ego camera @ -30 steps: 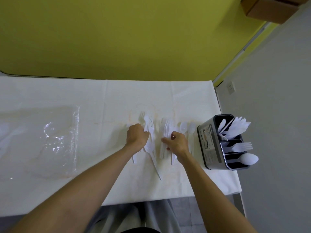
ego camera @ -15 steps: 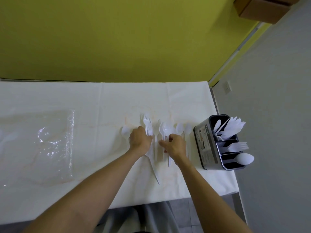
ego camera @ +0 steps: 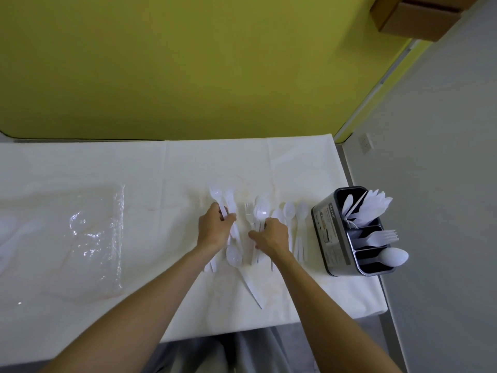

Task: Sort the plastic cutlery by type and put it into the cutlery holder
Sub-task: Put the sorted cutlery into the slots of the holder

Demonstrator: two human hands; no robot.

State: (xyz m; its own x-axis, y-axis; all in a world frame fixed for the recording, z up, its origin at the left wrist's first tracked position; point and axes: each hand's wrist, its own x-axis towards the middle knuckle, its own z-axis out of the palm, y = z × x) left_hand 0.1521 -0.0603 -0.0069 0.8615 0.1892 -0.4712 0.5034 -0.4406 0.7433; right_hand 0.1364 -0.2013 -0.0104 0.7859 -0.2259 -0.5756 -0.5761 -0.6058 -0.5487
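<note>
While loose cutlery (ego camera: 291, 211) lies on the surface (ego camera: 295, 162) just left of the cutlery holder (ego camera: 331, 232), I read my left hand (ego camera: 215, 230) gripping forks (ego camera: 216, 193) farthest from the holder, and my right hand (ego camera: 272, 236) curled round pieces nearer it.

**Counting the white plastic cutlery**

There is one white bench (ego camera: 80, 157) and one grey three-slot cutlery holder (ego camera: 333, 232). Its nearest slot has one white plastic spoon (ego camera: 394, 256). Its forks (ego camera: 382, 236) and knives (ego camera: 373, 205) overlap beyond counting. Loose are at least four white spoons (ego camera: 289, 211), two visible loose forks (ego camera: 215, 192) and one long white knife (ego camera: 252, 288). One clear plastic bag (ego camera: 88, 238). Two hands: left hand (ego camera: 215, 230), right hand (ego camera: 271, 235).
</note>
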